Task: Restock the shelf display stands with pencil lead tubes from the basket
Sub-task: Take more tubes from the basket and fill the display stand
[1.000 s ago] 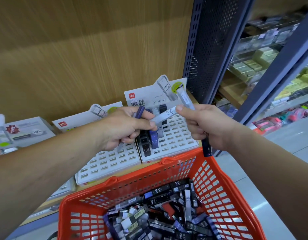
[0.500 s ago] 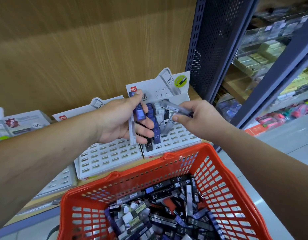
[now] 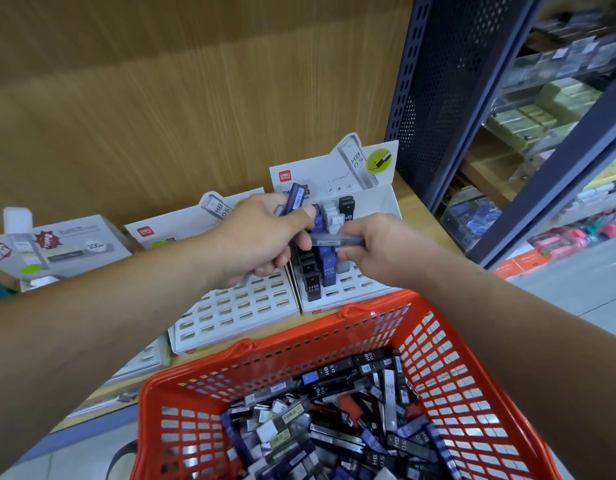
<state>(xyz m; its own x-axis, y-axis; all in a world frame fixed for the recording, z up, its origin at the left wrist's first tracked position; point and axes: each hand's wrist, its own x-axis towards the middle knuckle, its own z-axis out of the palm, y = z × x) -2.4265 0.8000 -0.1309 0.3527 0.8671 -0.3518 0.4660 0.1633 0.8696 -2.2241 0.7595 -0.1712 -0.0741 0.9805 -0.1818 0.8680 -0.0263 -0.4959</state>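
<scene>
A red basket (image 3: pixel 441 344) full of black, blue and grey pencil lead tubes (image 3: pixel 337 417) sits low in the view. Behind it stand two white slotted display stands on a wooden shelf. The right stand (image 3: pixel 362 289) holds several upright tubes (image 3: pixel 329 265) in its left columns. The left stand (image 3: pixel 237 306) has bare slots. My left hand (image 3: pixel 261 237) grips a few tubes, a blue one (image 3: pixel 294 199) sticking up. My right hand (image 3: pixel 382 244) pinches a clear grey tube (image 3: pixel 334 241) held level over the right stand.
A grey product box (image 3: pixel 57 247) stands at the far left of the shelf. A dark perforated metal upright (image 3: pixel 448 81) rises right of the stands, with more stocked shelving (image 3: pixel 541 109) and the floor beyond it. A wooden back panel (image 3: pixel 161 98) closes the shelf.
The view has shifted slightly. My right hand has turned its tube level and brought it close to my left hand, over the filled columns. My left hand has rolled inward, still holding its tubes.
</scene>
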